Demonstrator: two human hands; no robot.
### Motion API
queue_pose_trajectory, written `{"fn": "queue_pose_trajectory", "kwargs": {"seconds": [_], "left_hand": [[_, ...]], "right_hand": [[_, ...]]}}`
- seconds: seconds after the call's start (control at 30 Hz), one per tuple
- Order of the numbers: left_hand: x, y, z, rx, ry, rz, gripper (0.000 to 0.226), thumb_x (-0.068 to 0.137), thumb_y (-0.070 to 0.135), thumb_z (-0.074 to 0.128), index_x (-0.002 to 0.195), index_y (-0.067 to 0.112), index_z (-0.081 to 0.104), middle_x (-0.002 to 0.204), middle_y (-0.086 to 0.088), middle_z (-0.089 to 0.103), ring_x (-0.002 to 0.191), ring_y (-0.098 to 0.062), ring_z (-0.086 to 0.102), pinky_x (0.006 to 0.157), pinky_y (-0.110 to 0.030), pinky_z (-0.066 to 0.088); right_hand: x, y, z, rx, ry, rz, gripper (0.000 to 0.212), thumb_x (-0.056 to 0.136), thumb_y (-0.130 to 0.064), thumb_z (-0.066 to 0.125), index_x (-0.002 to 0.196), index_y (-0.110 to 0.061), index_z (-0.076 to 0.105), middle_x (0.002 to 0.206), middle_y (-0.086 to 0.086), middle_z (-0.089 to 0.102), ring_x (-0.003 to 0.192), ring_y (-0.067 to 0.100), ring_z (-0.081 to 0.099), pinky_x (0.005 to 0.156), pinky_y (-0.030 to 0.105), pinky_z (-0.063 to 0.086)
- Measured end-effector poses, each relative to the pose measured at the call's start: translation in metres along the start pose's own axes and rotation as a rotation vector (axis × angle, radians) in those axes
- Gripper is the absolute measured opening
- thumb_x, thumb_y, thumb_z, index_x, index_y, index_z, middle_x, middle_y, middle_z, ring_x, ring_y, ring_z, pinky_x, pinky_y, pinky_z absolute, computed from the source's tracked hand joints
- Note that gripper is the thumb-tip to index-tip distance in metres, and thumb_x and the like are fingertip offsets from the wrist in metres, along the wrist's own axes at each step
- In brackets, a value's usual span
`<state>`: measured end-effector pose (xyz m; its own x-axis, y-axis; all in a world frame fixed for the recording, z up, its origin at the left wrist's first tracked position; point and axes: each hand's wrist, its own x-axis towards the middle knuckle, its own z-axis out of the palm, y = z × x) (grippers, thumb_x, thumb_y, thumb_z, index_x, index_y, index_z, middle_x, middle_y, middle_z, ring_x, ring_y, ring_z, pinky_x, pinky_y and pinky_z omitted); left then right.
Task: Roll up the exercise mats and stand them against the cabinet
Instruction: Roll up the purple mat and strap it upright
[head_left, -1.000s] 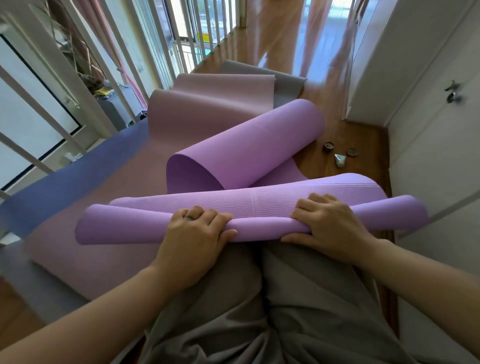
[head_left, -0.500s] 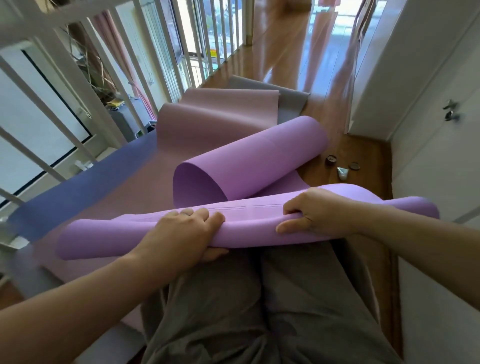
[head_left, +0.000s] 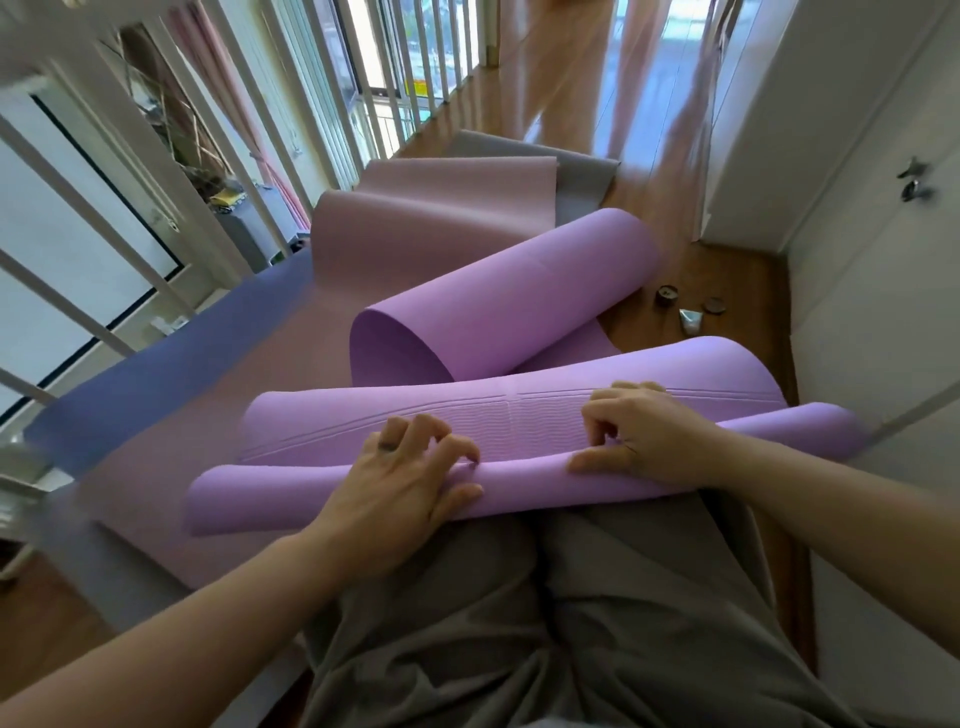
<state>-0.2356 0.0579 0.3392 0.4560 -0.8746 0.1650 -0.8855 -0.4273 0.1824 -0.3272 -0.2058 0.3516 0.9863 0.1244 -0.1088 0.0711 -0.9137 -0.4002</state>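
A purple exercise mat (head_left: 498, 306) lies across my lap, and its far end curls up into a loose open tube. The near edge is folded over into a thin roll (head_left: 519, 483) running left to right. My left hand (head_left: 410, 478) sits on this roll with arched fingers, fingertips on top and thumb at the front. My right hand (head_left: 644, 441) holds the roll further right, fingers curled over it and thumb pressed against its front. Below it lie a pink mat (head_left: 415, 228), a blue mat (head_left: 156, 353) and a grey mat (head_left: 587, 171).
The white cabinet (head_left: 883, 322) runs along the right side, close to the mat's right end. Small round objects and a tube (head_left: 691, 314) lie on the wooden floor by the cabinet. A white railing (head_left: 171, 218) borders the left. My grey-trousered legs fill the foreground.
Both hands have shifted forward over the near roll, and their fingers have lifted from a full wrap to arched fingertips. The roll's left end has moved right and looks looser.
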Motion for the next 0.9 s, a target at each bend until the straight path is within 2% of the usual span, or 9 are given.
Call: {"fn": "queue_pose_trajectory", "kwargs": {"seconds": [0.07, 0.13, 0.27, 0.37, 0.53, 0.6, 0.7, 0.83, 0.9], "left_hand": [[0.003, 0.003, 0.002, 0.013, 0.081, 0.083, 0.020, 0.093, 0.043, 0.037, 0.107, 0.032, 0.047, 0.107, 0.002, 0.055, 0.092, -0.020, 0.047, 0.071, -0.038, 0.052], [0.000, 0.011, 0.003, 0.029, 0.122, 0.115, 0.021, 0.087, 0.031, 0.044, 0.107, 0.027, 0.048, 0.102, -0.001, 0.064, 0.086, -0.025, 0.059, 0.070, -0.037, 0.054], [-0.007, 0.014, 0.011, 0.170, 0.051, 0.035, 0.040, 0.085, 0.044, 0.044, 0.118, 0.023, 0.048, 0.104, -0.002, 0.067, 0.088, -0.026, 0.065, 0.079, -0.042, 0.052], [-0.001, 0.010, 0.011, 0.150, -0.007, -0.004, 0.039, 0.088, 0.042, 0.043, 0.121, 0.023, 0.046, 0.103, -0.001, 0.067, 0.087, -0.025, 0.064, 0.072, -0.041, 0.052], [0.008, 0.001, 0.001, 0.054, -0.134, 0.001, 0.037, 0.091, 0.044, 0.037, 0.122, 0.026, 0.046, 0.109, 0.002, 0.062, 0.093, -0.025, 0.060, 0.070, -0.039, 0.054], [0.014, -0.001, -0.003, 0.055, -0.210, 0.003, 0.049, 0.090, 0.051, 0.026, 0.129, 0.028, 0.045, 0.118, 0.003, 0.055, 0.104, -0.024, 0.053, 0.079, -0.039, 0.050], [0.027, -0.005, -0.009, -0.017, -0.383, -0.077, 0.053, 0.093, 0.056, 0.022, 0.139, 0.032, 0.036, 0.132, 0.006, 0.042, 0.121, -0.018, 0.037, 0.099, -0.039, 0.037], [0.031, -0.006, -0.011, -0.052, -0.369, -0.068, 0.050, 0.095, 0.051, 0.036, 0.138, 0.027, 0.042, 0.128, 0.002, 0.050, 0.119, -0.019, 0.046, 0.103, -0.036, 0.037], [0.026, -0.001, -0.007, 0.107, -0.287, -0.007, 0.060, 0.084, 0.057, 0.035, 0.129, 0.021, 0.050, 0.114, -0.002, 0.060, 0.101, -0.023, 0.060, 0.087, -0.038, 0.050]], "right_hand": [[0.004, 0.002, -0.001, -0.001, -0.016, 0.013, 0.046, 0.070, -0.080, 0.041, 0.069, -0.034, 0.044, 0.078, -0.014, 0.047, 0.081, 0.010, 0.042, 0.074, 0.025, 0.026], [0.008, 0.004, -0.001, 0.015, -0.020, 0.040, 0.048, 0.069, -0.077, 0.043, 0.081, -0.031, 0.051, 0.083, -0.012, 0.049, 0.083, 0.011, 0.043, 0.075, 0.025, 0.028], [0.018, 0.008, -0.001, 0.049, -0.031, 0.089, 0.037, 0.077, -0.064, 0.060, 0.088, -0.029, 0.053, 0.085, -0.008, 0.053, 0.080, 0.013, 0.047, 0.072, 0.028, 0.035], [0.022, 0.005, -0.005, 0.094, -0.016, 0.106, 0.034, 0.078, -0.059, 0.063, 0.083, -0.027, 0.053, 0.084, -0.005, 0.056, 0.077, 0.015, 0.049, 0.069, 0.032, 0.044], [-0.009, -0.013, 0.012, -0.286, 0.293, -0.208, 0.045, 0.085, -0.064, 0.045, 0.095, -0.022, 0.057, 0.093, -0.005, 0.056, 0.080, 0.011, 0.047, 0.068, 0.028, 0.045], [-0.018, -0.013, 0.024, -0.395, 0.320, -0.193, 0.059, 0.076, -0.072, 0.048, 0.101, -0.020, 0.056, 0.100, 0.000, 0.058, 0.085, 0.018, 0.051, 0.075, 0.033, 0.047], [-0.010, -0.014, 0.030, -0.465, 0.338, -0.081, 0.055, 0.066, -0.066, 0.064, 0.091, -0.018, 0.056, 0.091, 0.004, 0.059, 0.078, 0.023, 0.055, 0.069, 0.037, 0.050], [0.005, -0.014, 0.014, -0.375, 0.178, -0.034, 0.056, 0.066, -0.066, 0.070, 0.093, -0.020, 0.054, 0.092, -0.001, 0.058, 0.080, 0.017, 0.051, 0.069, 0.030, 0.043], [0.012, -0.013, 0.001, -0.234, -0.037, 0.046, 0.057, 0.072, -0.069, 0.063, 0.103, -0.024, 0.049, 0.098, -0.008, 0.051, 0.085, 0.010, 0.042, 0.072, 0.027, 0.037]]}}
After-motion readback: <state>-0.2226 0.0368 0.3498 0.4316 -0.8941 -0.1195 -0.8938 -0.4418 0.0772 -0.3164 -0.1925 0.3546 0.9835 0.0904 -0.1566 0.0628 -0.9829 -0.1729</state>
